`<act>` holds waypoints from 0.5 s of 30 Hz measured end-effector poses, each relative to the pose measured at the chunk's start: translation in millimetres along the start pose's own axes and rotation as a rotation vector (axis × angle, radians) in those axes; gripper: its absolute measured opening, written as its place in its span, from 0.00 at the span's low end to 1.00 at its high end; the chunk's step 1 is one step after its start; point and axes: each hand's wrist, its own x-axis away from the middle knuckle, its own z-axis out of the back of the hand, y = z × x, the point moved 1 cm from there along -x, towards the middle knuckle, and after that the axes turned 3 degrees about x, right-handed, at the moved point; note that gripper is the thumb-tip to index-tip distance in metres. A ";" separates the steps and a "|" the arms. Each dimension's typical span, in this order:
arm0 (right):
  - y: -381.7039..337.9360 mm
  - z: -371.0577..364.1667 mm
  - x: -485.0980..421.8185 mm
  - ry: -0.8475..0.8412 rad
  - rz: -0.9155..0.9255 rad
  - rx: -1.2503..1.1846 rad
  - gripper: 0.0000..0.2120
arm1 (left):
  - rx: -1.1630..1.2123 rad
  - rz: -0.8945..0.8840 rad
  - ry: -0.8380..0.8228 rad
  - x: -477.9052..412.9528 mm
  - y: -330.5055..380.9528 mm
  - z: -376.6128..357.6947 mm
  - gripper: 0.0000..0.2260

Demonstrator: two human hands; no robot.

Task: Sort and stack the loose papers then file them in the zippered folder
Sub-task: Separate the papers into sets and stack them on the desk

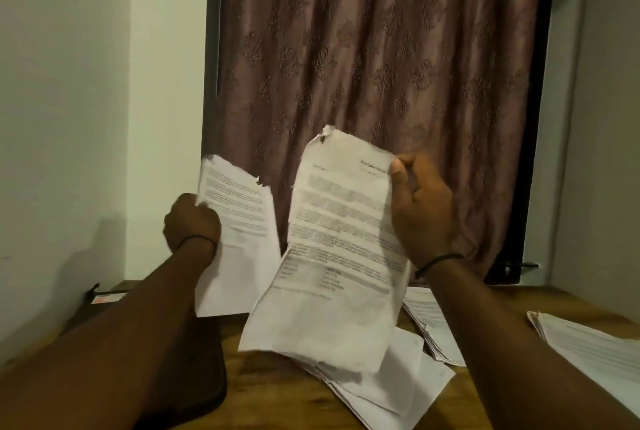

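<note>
Papers: left hand (192,221) grips one printed sheet (239,218); right hand (420,211) pinches a creased sheet (332,256) above the wooden table (277,391), beside the dark folder (204,377).

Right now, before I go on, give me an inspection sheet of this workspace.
Surface: wooden table, partly covered by papers.
Job's things: smaller sheet and creased sheet held up in the air; loose papers heaped at centre; printed stack beside them; right-edge stack; dark folder by the left forearm, zip not visible.
Clutter: small dark item with an orange label, left rear by the wall.
Hands: left hand grips the smaller sheet; right hand pinches the creased sheet's top edge.
Cables: nothing seen.
Surroundings: patterned curtain behind; pale wall left.
</note>
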 end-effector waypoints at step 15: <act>28.2 -36.3 5.5 -0.217 -0.340 0.230 0.10 | 0.818 0.122 -0.864 100.0 27.1 -22.6 0.09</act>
